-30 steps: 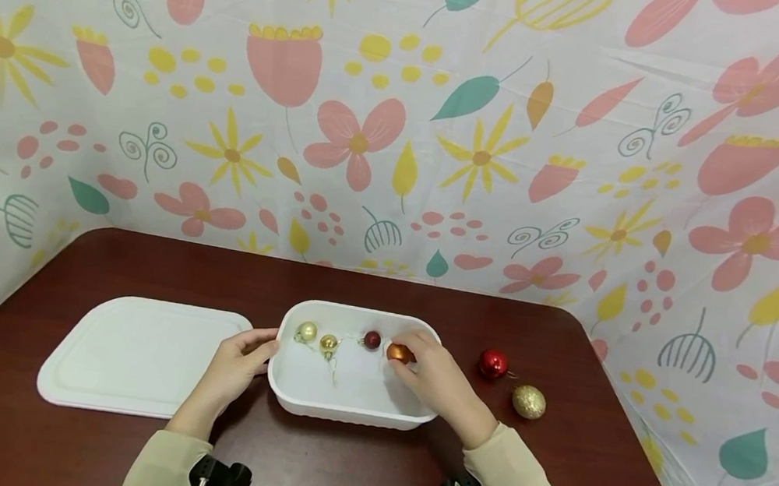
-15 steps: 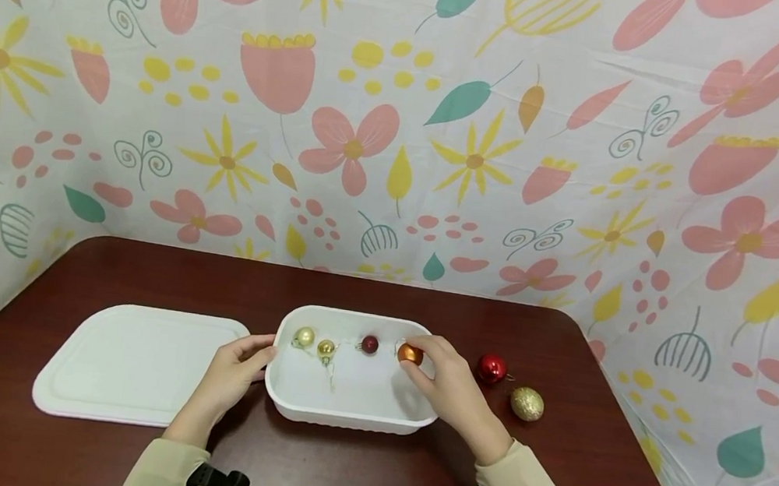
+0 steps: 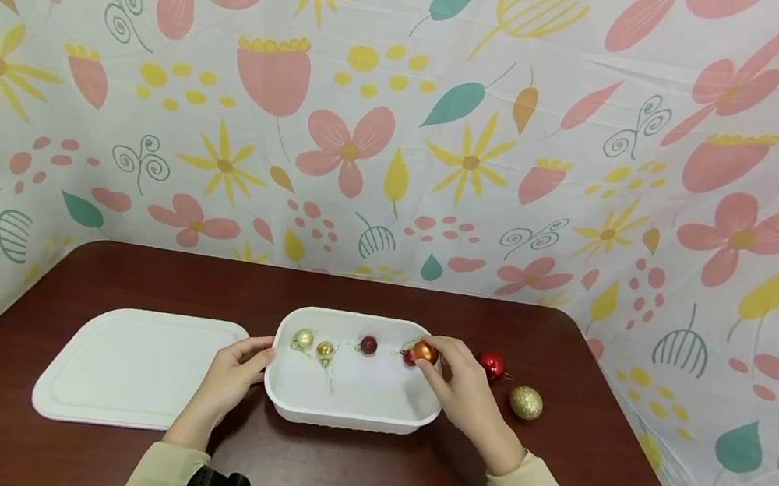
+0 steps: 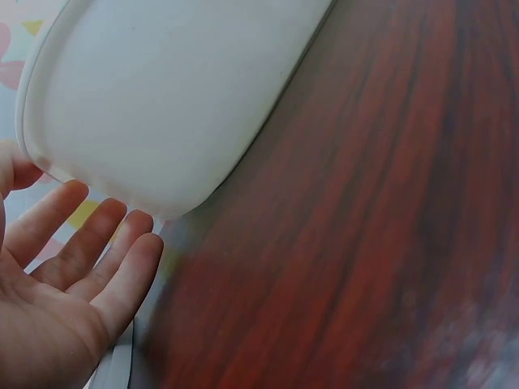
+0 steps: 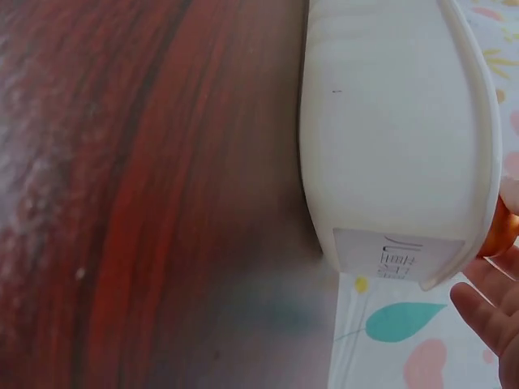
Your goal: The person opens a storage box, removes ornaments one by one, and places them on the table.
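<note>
My right hand (image 3: 466,383) pinches a shiny orange bauble (image 3: 426,351) between thumb and fingertips, over the right end of a white plastic box (image 3: 351,421). In the right wrist view the orange bauble (image 5: 500,235) shows partly behind the box's rim. A small red bauble (image 3: 410,358) lies in the box just left of the held one. Also inside are a dark red bauble (image 3: 369,345), a pale gold one (image 3: 304,338) and a smaller gold one (image 3: 325,351). My left hand (image 3: 236,369) rests its fingertips (image 4: 139,220) against the box's left end.
A white lid (image 3: 138,367) lies flat on the dark wooden table (image 3: 325,468), left of the box. Right of the box sit a shiny red bauble (image 3: 490,365), partly behind my right hand, and a glittery gold bauble (image 3: 526,403). A flowered cloth (image 3: 349,153) hangs behind.
My right hand has moved the orange bauble rightward across the box toward its right rim. The small red bauble beside it has come into sight. My left hand stays at the box's left end.
</note>
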Demonstrator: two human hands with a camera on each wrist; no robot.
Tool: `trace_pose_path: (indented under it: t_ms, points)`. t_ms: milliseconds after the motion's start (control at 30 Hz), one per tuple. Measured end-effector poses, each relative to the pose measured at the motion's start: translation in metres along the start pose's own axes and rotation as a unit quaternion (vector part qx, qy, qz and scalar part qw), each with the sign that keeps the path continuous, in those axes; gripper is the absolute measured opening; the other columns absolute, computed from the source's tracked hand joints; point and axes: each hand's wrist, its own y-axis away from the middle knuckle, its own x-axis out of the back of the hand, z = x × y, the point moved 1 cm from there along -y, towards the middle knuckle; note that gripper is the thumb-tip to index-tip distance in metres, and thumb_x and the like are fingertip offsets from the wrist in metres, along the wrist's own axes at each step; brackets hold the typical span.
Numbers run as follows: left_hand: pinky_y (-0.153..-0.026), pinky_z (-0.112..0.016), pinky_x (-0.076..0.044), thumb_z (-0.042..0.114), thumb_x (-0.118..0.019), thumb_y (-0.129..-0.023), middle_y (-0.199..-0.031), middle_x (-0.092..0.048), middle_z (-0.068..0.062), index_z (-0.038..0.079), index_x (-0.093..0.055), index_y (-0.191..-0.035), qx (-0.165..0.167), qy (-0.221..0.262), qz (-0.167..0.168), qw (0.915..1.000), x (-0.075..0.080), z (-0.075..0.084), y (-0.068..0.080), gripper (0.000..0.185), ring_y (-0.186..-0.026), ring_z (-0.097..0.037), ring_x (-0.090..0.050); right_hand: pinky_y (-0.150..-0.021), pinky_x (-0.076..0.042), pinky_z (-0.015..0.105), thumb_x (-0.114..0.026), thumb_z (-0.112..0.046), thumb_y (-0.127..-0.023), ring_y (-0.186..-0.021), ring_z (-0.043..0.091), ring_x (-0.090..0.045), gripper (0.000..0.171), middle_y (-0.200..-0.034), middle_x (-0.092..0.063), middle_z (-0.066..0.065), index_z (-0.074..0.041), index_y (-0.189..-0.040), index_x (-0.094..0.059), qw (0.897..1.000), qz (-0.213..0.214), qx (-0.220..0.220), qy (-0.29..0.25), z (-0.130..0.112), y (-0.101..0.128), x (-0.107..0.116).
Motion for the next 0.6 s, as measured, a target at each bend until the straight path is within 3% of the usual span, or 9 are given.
trace_pose_path:
  t_ms: [300, 600]
  points:
    - [-0.075, -0.023, -0.058, 0.015, -0.058, -0.094, -0.121, -0.061, -0.024, -0.005, -0.058, -0.123, -0.005, -0.004, -0.003, 1.0000, 0.004, 0.000, 0.005, 0.035, -0.095, -0.012, -0.063, -0.082, -0.057, 0.036, -0.077, -0.010, -0.078, -0.101, 0.018, -0.060, 0.040, -0.112, -0.064, 0.006, -0.007, -0.115, -0.064, 0.999, 0.038, 0.011, -0.003, 0.006, 0.010, 0.002]
    - [-0.077, -0.023, -0.058, 0.016, -0.057, -0.095, -0.123, -0.059, -0.024, -0.005, -0.057, -0.125, -0.004, 0.006, -0.004, 1.0000, 0.000, 0.001, 0.000, 0.037, -0.097, -0.014, -0.063, -0.086, -0.052, 0.028, -0.076, -0.008, -0.079, -0.104, 0.021, -0.059, 0.040, -0.113, -0.064, 0.007, -0.005, -0.116, -0.064, 0.999, 0.053, 0.008, 0.003, 0.016, 0.009, 0.012]
